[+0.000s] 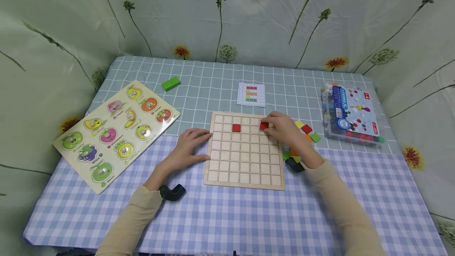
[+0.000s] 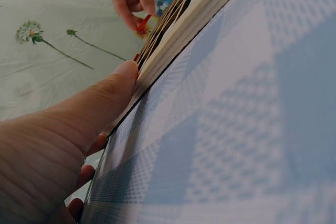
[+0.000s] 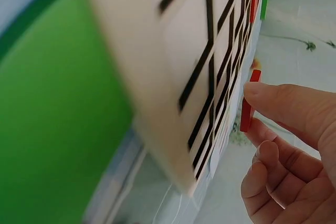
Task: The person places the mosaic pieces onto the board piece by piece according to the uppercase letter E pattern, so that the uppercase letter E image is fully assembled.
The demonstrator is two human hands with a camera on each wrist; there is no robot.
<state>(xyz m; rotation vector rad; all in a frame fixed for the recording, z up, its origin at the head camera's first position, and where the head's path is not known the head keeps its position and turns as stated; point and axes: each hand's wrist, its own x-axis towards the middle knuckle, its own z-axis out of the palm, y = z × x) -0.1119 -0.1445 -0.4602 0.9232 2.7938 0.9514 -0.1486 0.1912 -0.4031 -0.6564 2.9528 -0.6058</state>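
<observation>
- My right hand (image 1: 284, 131) pinches a red tile (image 1: 264, 126) between thumb and fingertips, over the top rows of the grid board (image 1: 245, 151); the right wrist view shows the tile (image 3: 249, 103) on edge at the thumb tip, just off the board face
- My left hand (image 1: 188, 147) lies with straight fingers against the board's left edge, holding nothing; the left wrist view shows the thumb (image 2: 118, 85) pressed to the rim, so I read it as steadying the board
- A second red tile (image 1: 236, 128) already sits in a cell, a few cells to the left of my right fingertips, in about the same row
- I judge the step in hand to be seating the pinched tile into a cell near the top right of the board; filling looks barely begun, since nearly every cell is bare
- The pattern card (image 1: 251, 94) lies just beyond the board, past my right fingertips; its coloured rows look like the layout to copy
- Loose tiles (image 1: 306, 131) in yellow, red, orange and green lie just right of my right wrist
- The next move, as I see it, calls for tipping the tile flat, squaring it to its cell, and letting go without shifting the board
</observation>
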